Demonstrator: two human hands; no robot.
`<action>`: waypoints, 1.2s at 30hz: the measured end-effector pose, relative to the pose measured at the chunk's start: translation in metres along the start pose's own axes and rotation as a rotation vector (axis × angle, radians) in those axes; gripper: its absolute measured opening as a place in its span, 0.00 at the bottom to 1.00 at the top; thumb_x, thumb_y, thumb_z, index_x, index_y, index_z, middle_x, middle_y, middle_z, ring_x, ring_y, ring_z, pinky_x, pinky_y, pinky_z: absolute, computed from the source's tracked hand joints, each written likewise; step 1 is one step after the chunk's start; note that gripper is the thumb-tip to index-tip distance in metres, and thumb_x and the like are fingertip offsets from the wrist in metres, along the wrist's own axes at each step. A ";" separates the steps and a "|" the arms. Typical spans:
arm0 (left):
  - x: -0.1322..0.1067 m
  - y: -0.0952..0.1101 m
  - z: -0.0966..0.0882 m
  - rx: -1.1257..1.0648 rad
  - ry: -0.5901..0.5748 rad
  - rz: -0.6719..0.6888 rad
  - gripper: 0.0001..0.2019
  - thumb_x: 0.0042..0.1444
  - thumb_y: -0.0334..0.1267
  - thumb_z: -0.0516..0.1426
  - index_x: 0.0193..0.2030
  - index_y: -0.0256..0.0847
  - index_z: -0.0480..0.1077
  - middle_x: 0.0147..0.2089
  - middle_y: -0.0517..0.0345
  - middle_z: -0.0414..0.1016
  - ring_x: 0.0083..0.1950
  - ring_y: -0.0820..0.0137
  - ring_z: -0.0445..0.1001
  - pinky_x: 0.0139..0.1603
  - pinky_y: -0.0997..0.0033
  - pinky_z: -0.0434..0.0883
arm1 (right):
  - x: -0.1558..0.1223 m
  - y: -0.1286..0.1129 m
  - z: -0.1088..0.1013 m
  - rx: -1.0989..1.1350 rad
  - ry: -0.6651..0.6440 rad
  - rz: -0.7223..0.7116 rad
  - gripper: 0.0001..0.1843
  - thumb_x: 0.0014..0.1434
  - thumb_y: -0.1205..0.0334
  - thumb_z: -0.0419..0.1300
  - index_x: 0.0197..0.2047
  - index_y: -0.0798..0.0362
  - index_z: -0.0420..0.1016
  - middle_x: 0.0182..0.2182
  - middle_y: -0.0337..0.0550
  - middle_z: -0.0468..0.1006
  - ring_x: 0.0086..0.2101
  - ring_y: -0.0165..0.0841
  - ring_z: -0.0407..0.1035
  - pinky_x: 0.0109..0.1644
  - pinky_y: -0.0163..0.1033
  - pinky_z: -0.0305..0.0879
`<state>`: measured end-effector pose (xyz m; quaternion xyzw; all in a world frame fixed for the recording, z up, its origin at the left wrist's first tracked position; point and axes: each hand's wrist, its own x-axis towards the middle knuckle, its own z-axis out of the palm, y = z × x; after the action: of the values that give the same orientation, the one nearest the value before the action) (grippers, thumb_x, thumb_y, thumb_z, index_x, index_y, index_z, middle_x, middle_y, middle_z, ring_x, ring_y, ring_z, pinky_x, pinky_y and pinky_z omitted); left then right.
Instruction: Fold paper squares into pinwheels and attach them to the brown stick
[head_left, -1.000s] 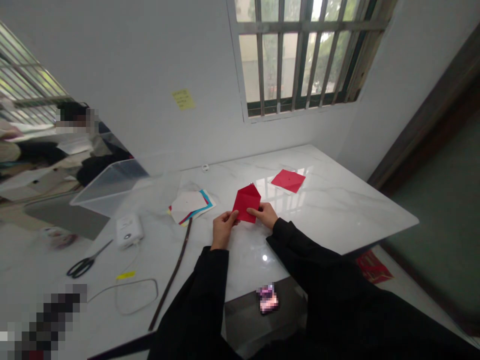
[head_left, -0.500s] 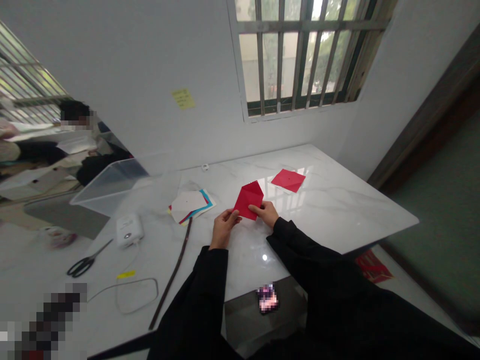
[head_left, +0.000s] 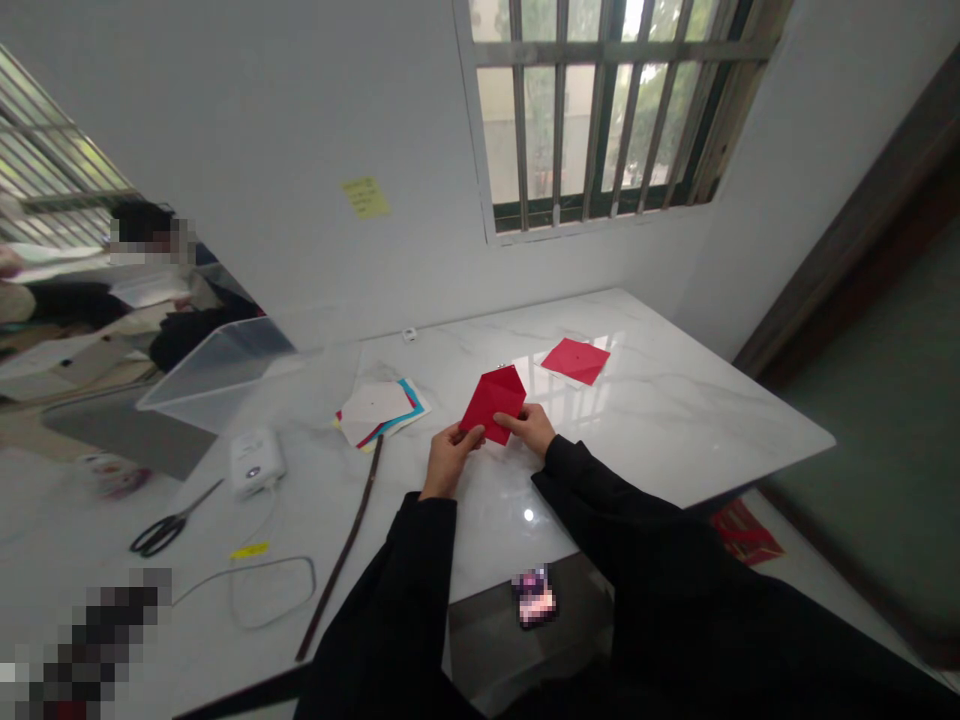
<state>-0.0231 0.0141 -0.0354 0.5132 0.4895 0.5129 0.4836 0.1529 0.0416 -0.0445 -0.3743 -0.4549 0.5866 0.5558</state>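
Note:
A folded red paper [head_left: 495,402] with a pointed top is held just above the white marble table [head_left: 675,420]. My left hand [head_left: 448,458] pinches its lower left corner. My right hand [head_left: 531,428] pinches its lower right edge. Both hands are closed on the paper, with black sleeves behind them. A second red paper sheet [head_left: 576,360] lies flat on the table beyond my right hand.
A stack of coloured paper sheets [head_left: 381,410] lies left of my hands. Further left are a clear plastic bin [head_left: 225,370], a small white device [head_left: 255,462] with a cable, black scissors [head_left: 165,525] and a dark strip [head_left: 345,548]. Another person sits at far left.
The red paper has turned slightly between my fingers, tilting a little to the right, then settling. My hands stay in nearly the same place.

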 end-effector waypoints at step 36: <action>-0.007 0.003 0.011 -0.084 0.035 0.042 0.26 0.44 0.51 0.71 0.45 0.32 0.79 0.42 0.44 0.83 0.43 0.55 0.81 0.50 0.57 0.74 | -0.011 0.005 0.003 -0.168 -0.039 -0.061 0.22 0.45 0.45 0.73 0.31 0.57 0.80 0.29 0.45 0.81 0.28 0.34 0.71 0.35 0.40 0.68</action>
<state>-0.0123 0.0071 -0.0333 0.4936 0.4649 0.5519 0.4854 0.1500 0.0304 -0.0487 -0.3939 -0.5244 0.5364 0.5310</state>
